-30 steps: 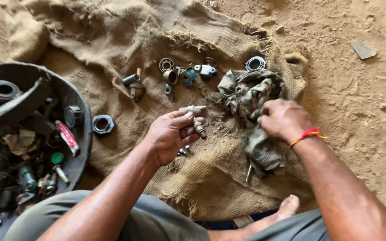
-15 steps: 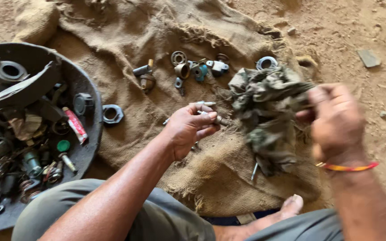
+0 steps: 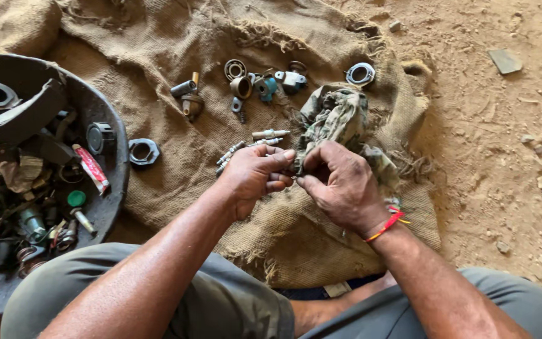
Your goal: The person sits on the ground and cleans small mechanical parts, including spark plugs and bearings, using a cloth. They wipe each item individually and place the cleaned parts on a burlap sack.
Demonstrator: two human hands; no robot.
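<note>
Now together at the middle of the frame: left hand and right hand, apart a moment ago. Fingers of both pinched on the dirty rag. Small metal parts just above on the sack. Open dirt floor at right.

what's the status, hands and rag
Left hand and right hand together, both pinching the rag. Small part between the fingers hidden. Loose parts beyond on burlap, not touching.

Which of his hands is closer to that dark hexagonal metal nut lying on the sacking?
Left. The left hand sits right of the dark hexagonal metal nut; the right hand, gripping the camouflage rag, lies farther right.
</note>
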